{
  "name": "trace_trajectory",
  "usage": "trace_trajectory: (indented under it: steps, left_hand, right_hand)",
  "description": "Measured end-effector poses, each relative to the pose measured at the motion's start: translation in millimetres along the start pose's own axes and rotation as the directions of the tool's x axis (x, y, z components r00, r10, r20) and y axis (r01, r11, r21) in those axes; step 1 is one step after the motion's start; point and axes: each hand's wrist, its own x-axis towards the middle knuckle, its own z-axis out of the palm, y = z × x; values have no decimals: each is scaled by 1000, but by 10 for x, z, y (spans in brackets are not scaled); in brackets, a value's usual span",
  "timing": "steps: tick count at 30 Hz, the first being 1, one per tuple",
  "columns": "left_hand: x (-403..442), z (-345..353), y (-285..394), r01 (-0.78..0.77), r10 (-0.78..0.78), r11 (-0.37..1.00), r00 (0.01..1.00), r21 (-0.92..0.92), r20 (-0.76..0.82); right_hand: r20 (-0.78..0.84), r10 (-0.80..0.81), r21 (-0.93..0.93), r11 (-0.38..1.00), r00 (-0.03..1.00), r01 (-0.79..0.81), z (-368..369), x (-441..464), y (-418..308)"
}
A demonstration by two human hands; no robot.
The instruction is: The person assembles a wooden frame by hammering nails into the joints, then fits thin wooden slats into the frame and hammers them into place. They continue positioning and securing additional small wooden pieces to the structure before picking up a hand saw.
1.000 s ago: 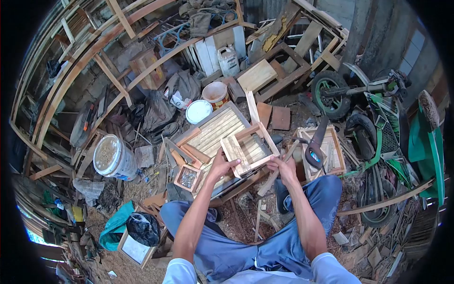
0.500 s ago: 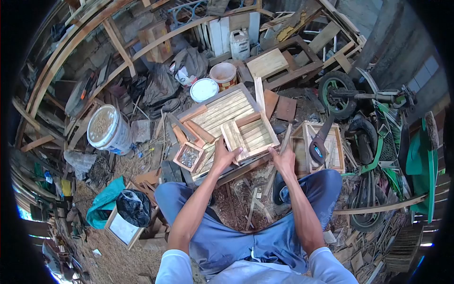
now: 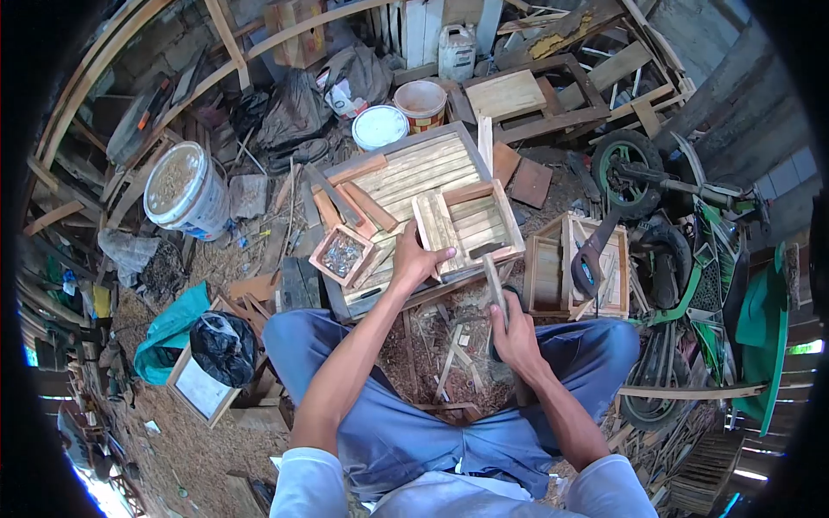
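A small wooden frame (image 3: 439, 229) rests on the slatted wooden panel (image 3: 414, 173) in front of me. My left hand (image 3: 418, 260) grips the near left corner of that frame, thumb on top. Right of and nearer than the frame, my right hand (image 3: 515, 332) is closed around a hammer (image 3: 494, 285), its narrow end pointing up toward the frame. A small wooden box of nails (image 3: 343, 255) sits on the panel left of my left hand, beside several loose wood pieces (image 3: 370, 205).
A handsaw (image 3: 588, 259) lies on a wooden crate (image 3: 546, 272) at the right. Buckets (image 3: 186, 188) stand at the left and behind the panel. A motorbike (image 3: 682, 259) lies far right. Wood scraps cover the ground.
My right hand has let go of the frame, moved nearer to me and taken hold of the hammer. The frame has been lowered onto the panel, with my left hand still on it.
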Motion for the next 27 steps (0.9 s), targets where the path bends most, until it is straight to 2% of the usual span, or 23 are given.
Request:
trace_trajectory:
  steps: [2,3,6,9,12,15,18,19,22,24,25,27]
  left_hand:
    - [31,37,-30,67,-65,996,997,62,-30]
    - [35,13,3,91,-91,996,995,18,29]
    - [-6,-12,82,74,-74,997,997,1,34]
    - [-5,-7,70,52,-52,997,999,63,-1]
    - [-9,-12,108,104,-103,991,995,81,-12]
    - [-52,-50,246,199,-201,979,979,46,31]
    - [45,-2,41,139,-141,980,990,144,7]
    - [58,1,14,164,-168,974,986,157,11]
    - [54,24,-19,72,-69,980,997,186,-26]
    - [35,16,3,110,-112,984,994,138,5]
    - [37,5,5,129,-132,985,991,116,18]
    - [67,44,-29,153,-156,985,987,79,34]
  right_hand:
    - [26,46,-63,997,999,-45,-27,6,-90]
    - [70,21,-17,1000,997,-20,-25,26,-76]
    - [84,-28,20,999,996,26,-57,17,-129]
    - [-5,0,-21,1000,1000,0,-62,-13,-175]
    - [58,-63,-93,993,996,68,-75,-40,-190]
    - [33,-112,-187,975,993,116,43,-12,-78]
    - [-81,-191,-216,962,978,170,38,-30,-132]
    - [-52,-169,-218,964,984,154,34,-35,-143]
    - [13,-106,-225,969,994,106,-12,-40,-161]
    - [22,-74,-211,974,997,77,20,-22,-128]
    - [-46,-170,-224,962,984,156,64,-14,-65]
    - [-28,-117,-171,979,993,111,59,35,-10]
